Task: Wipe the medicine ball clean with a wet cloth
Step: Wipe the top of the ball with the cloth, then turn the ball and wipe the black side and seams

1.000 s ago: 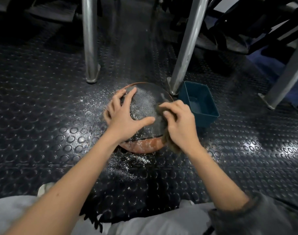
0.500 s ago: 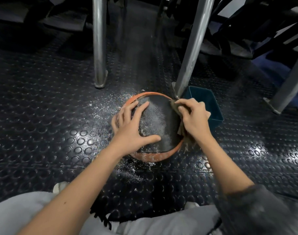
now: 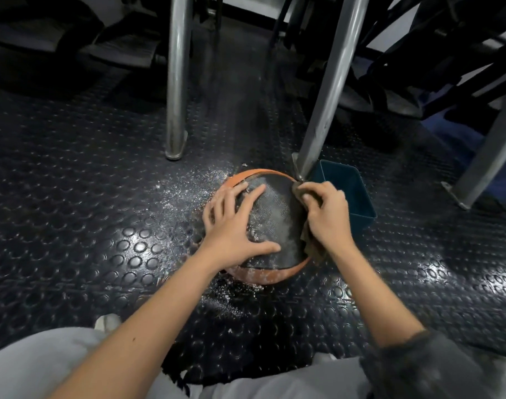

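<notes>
An orange and black medicine ball [image 3: 274,223] lies on the studded rubber floor, dusted with white powder. My left hand [image 3: 234,228] rests flat on its left side with fingers spread, steadying it. My right hand [image 3: 326,214] grips a brownish cloth [image 3: 306,243] against the ball's right side; the cloth hangs down below the hand, and part of it is hidden under my fingers.
A dark teal tub [image 3: 346,194] stands just right of the ball. A slanted metal leg [image 3: 326,90] lands at the ball's far right edge, and another leg [image 3: 177,79] stands to the far left. White powder [image 3: 188,191] is scattered on the floor around the ball.
My right hand with the cloth has moved from the ball's near right side up to its far right edge. My left hand has stayed on the ball.
</notes>
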A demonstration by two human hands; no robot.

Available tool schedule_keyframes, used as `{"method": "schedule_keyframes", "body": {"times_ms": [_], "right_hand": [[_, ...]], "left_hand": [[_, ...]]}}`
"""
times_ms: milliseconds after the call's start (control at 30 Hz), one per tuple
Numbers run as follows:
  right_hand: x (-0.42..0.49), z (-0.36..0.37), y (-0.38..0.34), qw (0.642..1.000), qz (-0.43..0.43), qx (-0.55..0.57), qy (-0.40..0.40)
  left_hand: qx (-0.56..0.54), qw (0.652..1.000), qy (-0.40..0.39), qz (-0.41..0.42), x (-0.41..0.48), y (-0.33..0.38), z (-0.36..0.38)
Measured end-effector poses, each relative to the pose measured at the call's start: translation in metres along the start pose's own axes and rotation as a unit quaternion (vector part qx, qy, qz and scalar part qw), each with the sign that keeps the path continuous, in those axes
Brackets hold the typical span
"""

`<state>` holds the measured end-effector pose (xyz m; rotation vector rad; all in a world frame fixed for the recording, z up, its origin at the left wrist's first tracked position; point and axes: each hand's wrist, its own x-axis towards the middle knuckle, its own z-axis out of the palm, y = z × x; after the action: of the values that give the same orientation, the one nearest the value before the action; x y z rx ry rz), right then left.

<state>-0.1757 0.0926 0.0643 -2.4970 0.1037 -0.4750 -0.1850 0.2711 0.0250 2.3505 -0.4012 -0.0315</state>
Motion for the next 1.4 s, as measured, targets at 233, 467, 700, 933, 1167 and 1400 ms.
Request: {"method": "schedule_keyframes", "body": {"times_ms": [233,467,700,933,1167,1400], "right_hand": [[-0.031,-0.016,-0.014,0.991,-0.027,0.113,-0.065],[-0.012,-0.028,-0.026,0.954,0.099,0.267,-0.097],[-0.019,-0.019,-0.031,0.924,0.089,0.354,-0.113],[-0.020,0.000,-0.017,0.967,0.069,0.244,-0.001],[-0.020,0.010,-0.011,0.966,0.063,0.252,-0.012],[-0.013,0.014,-0.005,0.942,0.108,0.318,-0.009]], "left_hand": [[0.009,0.999,-0.042,0.018,-0.005,-0.009,-0.017],[-0.190,0.978,0.035,-0.076,0.000,0.014,-0.029],[-0.201,0.969,0.042,-0.138,0.003,0.027,-0.025],[-0.095,0.981,0.166,-0.040,0.009,0.046,-0.014],[0.023,0.991,0.133,0.009,0.009,0.056,-0.014],[-0.210,0.975,0.079,-0.001,0.018,0.033,-0.035]]}}
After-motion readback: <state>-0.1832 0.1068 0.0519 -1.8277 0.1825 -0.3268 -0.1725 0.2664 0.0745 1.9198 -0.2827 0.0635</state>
